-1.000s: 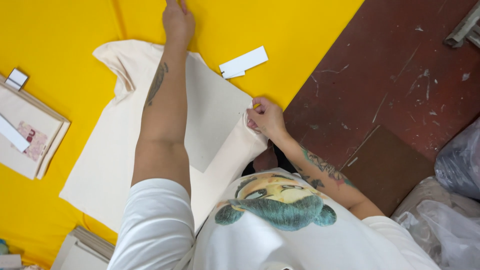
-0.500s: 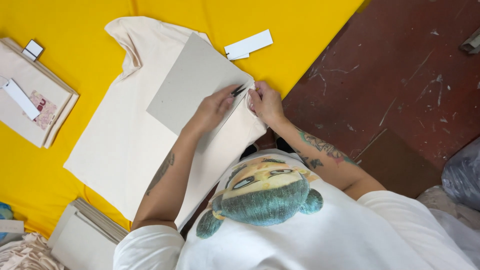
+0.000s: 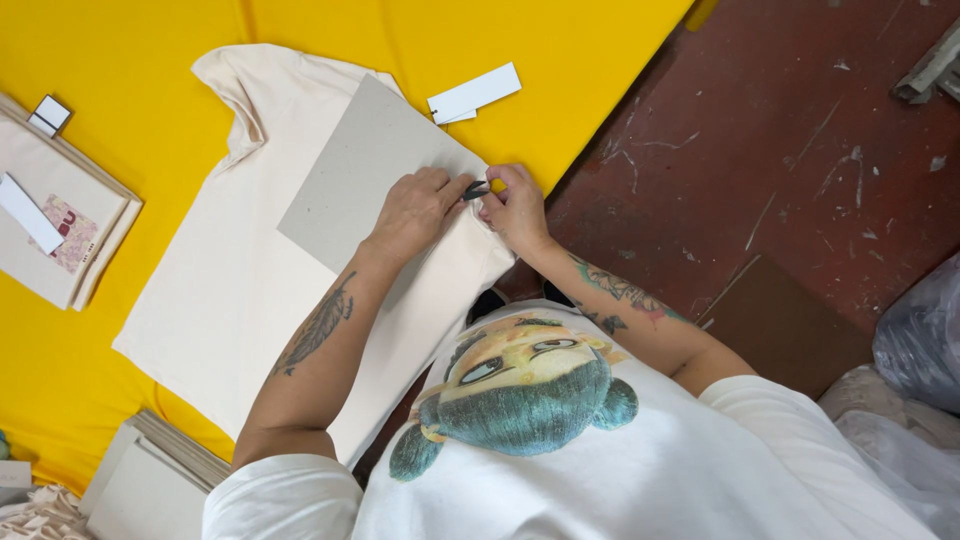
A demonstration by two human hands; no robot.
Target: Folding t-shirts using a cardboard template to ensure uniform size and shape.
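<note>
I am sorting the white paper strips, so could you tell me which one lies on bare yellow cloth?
The white strip beyond the grey cardboard sheet lies on the yellow cloth. The other strip rests on a folded cream garment at the left.

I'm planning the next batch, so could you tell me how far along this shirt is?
Done: the cream shirt lies flat with the grey board on it. In hand: left hand and right hand work a small dark tool at its edge. Left: folding; one folded shirt lies beside.
</note>
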